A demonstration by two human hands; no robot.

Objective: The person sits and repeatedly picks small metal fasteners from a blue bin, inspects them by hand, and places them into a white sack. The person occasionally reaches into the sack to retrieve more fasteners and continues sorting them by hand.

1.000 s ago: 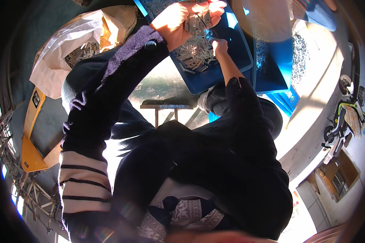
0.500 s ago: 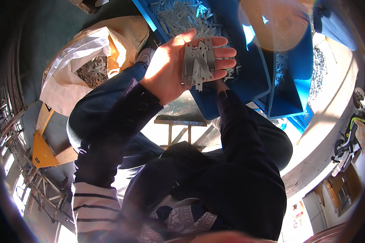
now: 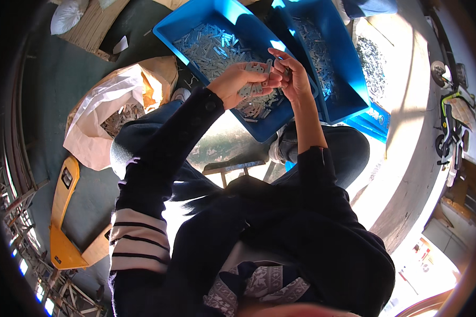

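My left hand (image 3: pixel 237 84) holds a small bunch of flat grey metal strips (image 3: pixel 254 90) with holes in their ends, thumb laid over them. Close beside it, my right hand (image 3: pixel 295 79) has its fingers bent, pinching at a metal strip; the fingers partly hide what they grip. Both hands are over a blue bin (image 3: pixel 206 15) with many loose strips (image 3: pixel 211 47) spread across its bottom. A second blue bin (image 3: pixel 349 95), also with strips in it, stands against its right side.
A paper sack (image 3: pixel 84 119) with metal pieces inside stands open at the left. Behind it lies a wooden pallet (image 3: pixel 92 29). An orange metal frame (image 3: pixel 63 211) is at the lower left, and a scooter (image 3: pixel 449 121) at the right. A small stand (image 3: pixel 232 166) is between my legs.
My left hand was flat and open with the strips on its palm; now its fingers have closed round them. My right hand has come up from behind it to meet the left.
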